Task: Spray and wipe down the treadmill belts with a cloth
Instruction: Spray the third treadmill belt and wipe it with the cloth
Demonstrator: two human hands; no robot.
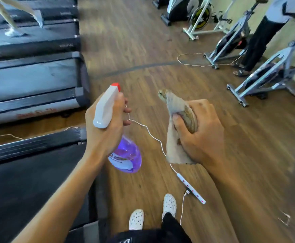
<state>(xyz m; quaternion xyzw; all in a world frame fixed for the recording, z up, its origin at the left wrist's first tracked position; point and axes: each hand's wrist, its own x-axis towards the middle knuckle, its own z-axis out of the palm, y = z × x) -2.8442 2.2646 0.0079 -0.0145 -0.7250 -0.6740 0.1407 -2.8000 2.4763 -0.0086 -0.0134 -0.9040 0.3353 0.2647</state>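
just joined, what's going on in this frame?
A person stands on the wood floor beside a row of treadmills. The left hand grips a spray bottle of purple liquid; the right hand holds a bunched cloth. Neither is on a belt yet. A power strip and its white cord lie by the feet. Another person stands near the exercise bikes.
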